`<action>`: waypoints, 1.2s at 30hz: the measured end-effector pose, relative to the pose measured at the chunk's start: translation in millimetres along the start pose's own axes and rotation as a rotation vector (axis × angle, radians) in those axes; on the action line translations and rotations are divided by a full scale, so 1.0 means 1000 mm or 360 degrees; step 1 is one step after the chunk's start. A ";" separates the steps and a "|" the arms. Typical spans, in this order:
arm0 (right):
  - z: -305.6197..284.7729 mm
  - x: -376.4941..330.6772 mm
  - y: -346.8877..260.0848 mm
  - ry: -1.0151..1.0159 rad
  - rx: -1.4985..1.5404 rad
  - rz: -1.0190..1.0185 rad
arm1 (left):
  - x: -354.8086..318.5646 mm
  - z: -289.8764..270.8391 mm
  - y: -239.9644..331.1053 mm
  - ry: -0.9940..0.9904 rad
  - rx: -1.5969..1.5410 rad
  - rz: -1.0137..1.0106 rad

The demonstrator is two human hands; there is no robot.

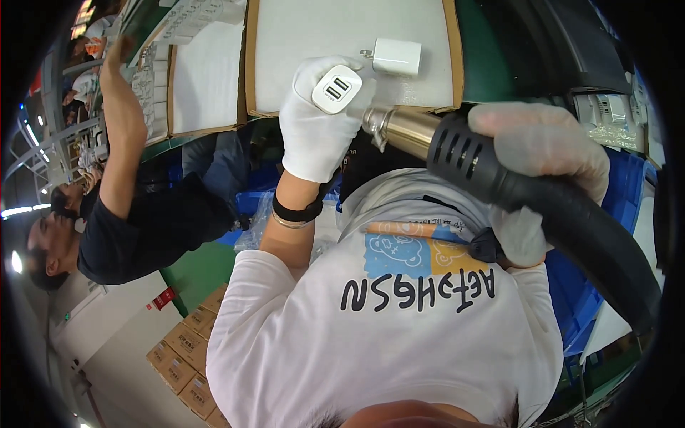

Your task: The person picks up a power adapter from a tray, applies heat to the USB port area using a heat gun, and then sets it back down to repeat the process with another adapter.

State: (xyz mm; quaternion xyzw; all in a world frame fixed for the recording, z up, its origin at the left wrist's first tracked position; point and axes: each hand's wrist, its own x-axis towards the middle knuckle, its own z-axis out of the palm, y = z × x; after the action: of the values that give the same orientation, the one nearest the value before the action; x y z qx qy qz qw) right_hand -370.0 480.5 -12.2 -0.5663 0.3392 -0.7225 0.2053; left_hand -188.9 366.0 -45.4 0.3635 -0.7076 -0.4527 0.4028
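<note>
My left hand (314, 132), in a white glove, is closed around a white USB charger (337, 89). Its face with two ports is turned up. In my right hand (549, 153), also gloved, is a black hot air gun (474, 153) with a metal nozzle (399, 128). The nozzle's tip points left at the charger and sits close beside my left hand. A second white charger (397, 57) with metal plug prongs lies on its side on a white sheet in a cardboard tray (300, 28), just beyond my left hand.
Left of the tray stands another cardboard box (207, 78) with a white sheet, beside rows of white pieces (151, 93). A co-worker (143, 221) in a dark shirt is at the left. Blue bins (621, 178) are at the right. Stacked cartons (185, 357) stand at lower left.
</note>
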 end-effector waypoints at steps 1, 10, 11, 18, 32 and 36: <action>0.000 0.000 0.001 0.0027 0.0045 -0.0010 | -0.001 0.000 0.000 -0.0003 0.0006 -0.0007; -0.007 0.002 0.013 -0.0237 0.0111 -0.0199 | -0.003 0.001 0.002 -0.0030 -0.0146 -0.0109; -0.007 0.004 0.014 -0.0258 0.0115 -0.0210 | -0.003 0.001 0.002 -0.0014 -0.0248 -0.0152; -0.005 0.010 0.010 -0.0265 0.0048 -0.0228 | 0.000 0.000 -0.002 -0.0086 0.0073 0.0057; 0.011 0.017 0.033 -0.0234 -0.0068 -0.0178 | 0.012 -0.016 -0.019 -0.0070 0.0260 0.0087; -0.018 -0.017 0.068 0.0565 0.1625 -0.0546 | 0.012 -0.019 -0.007 -0.0003 0.0168 0.0122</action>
State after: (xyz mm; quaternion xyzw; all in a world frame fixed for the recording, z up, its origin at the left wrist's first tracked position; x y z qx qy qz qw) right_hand -389.1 450.2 -75.0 -0.3121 -0.1206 -0.9021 0.2727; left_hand -175.7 346.3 -44.3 0.3564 -0.7443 -0.3992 0.3996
